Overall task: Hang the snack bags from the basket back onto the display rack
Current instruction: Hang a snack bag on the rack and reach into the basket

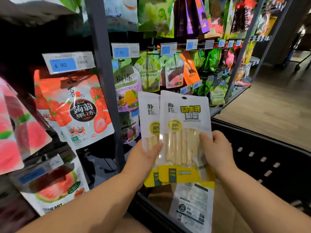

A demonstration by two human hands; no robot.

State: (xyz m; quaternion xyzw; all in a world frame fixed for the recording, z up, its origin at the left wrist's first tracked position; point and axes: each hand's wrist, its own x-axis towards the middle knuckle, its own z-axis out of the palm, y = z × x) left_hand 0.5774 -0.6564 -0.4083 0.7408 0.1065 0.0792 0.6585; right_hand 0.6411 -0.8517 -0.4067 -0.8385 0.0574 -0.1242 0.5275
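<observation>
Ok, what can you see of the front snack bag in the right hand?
The front white plastic snack bag has a yellow bottom band, yellow-and-black lettering, a clear window showing pale sticks, and an unhooked hang hole at the top. It stands upright, the right hand gripping its right edge, and overlaps a matching bag in the left hand, above the black slotted basket.

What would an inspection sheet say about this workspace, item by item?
Surface: no table; black basket below the hands.
Job's things: two white-and-yellow snack bags held up, front bag overlapping rear bag; third bag lies in the basket, back side up.
Clutter: nothing seen.
Hands: left hand grips rear bag; right hand grips front bag.
Cables: nothing seen.
Surroundings: display rack hung with bags, 4.90 tag and 3.90 tag; wooden floor at right.
</observation>
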